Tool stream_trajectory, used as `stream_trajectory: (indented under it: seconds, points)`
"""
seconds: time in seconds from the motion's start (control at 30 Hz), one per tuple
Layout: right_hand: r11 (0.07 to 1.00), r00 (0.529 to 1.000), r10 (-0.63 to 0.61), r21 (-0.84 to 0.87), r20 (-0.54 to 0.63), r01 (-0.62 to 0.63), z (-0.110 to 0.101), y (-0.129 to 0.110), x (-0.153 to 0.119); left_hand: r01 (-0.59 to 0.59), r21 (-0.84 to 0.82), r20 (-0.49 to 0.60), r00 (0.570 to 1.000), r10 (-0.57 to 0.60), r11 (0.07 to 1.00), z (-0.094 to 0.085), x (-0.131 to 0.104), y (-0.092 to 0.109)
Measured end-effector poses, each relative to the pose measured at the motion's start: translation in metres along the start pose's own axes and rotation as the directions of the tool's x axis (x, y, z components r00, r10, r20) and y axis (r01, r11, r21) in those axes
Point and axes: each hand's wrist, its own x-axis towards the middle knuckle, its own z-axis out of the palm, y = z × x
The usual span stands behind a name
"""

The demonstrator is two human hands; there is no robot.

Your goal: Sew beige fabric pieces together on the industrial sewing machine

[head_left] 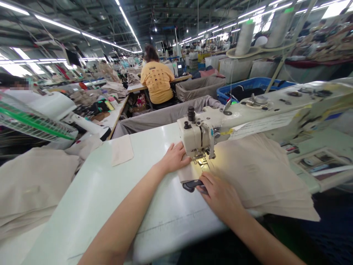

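A cream sewing machine [191, 136] stands on a pale green table, its needle area lit yellow. My left hand [174, 158] lies with fingers spread at the left of the machine head, on the edge of a small beige piece [187, 174] under the needle. Just in front of the needle, my right hand [217, 189] has its fingers closed round a black-handled tool [191, 185], seemingly small scissors or snips, at the piece's near edge. Beige fabric panels [256, 173] are stacked right of the needle, beside my right hand.
A small beige piece [122, 150] lies on the table [96, 191] at left. More beige panels [33, 184] are heaped at far left. A grey cloth bin [162, 112] stands behind the table. A person in a yellow shirt [157, 81] sits beyond it. Thread cones [245, 38] stand upper right.
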Motion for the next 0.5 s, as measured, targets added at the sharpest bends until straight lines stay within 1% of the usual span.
stream_trajectory:
  seconds: [0.1, 0.17, 0.2, 0.27, 0.33, 0.4, 0.5]
  points:
    - [1.000, 1.000, 0.000, 0.001, 0.026, 0.000, -0.003, 0.001, 0.004, 0.062, 0.064, -0.041, 0.997, -0.059, 0.996, -0.003, -0.004, 0.013]
    - [1.000, 0.999, 0.002, 0.005, 0.049, -0.003, -0.005, 0.001, 0.004, 0.101, 0.087, -0.077, 0.993, -0.095, 0.991, -0.002, -0.016, 0.031]
    - [1.000, 0.998, 0.004, 0.007, 0.059, -0.004, -0.006, 0.001, 0.004, 0.086, 0.074, -0.077, 0.994, -0.080, 0.994, -0.001, -0.024, 0.041]
    - [1.000, 0.997, 0.006, 0.010, 0.083, -0.007, -0.007, 0.001, 0.002, -0.063, -0.006, -0.045, 0.997, 0.062, 0.998, 0.003, -0.042, 0.059]
    - [1.000, 0.994, 0.011, 0.011, 0.110, -0.012, -0.007, 0.001, 0.000, -0.164, -0.062, -0.059, 0.985, 0.160, 0.985, 0.007, -0.059, 0.071]
    - [1.000, 0.991, 0.015, 0.008, 0.131, -0.016, -0.008, 0.001, -0.002, -0.219, -0.084, -0.091, 0.973, 0.212, 0.972, 0.010, -0.070, 0.075]
    - [1.000, 0.988, 0.022, 0.007, 0.151, -0.023, -0.009, 0.001, -0.001, -0.272, -0.107, -0.112, 0.959, 0.261, 0.956, 0.010, -0.072, 0.070]
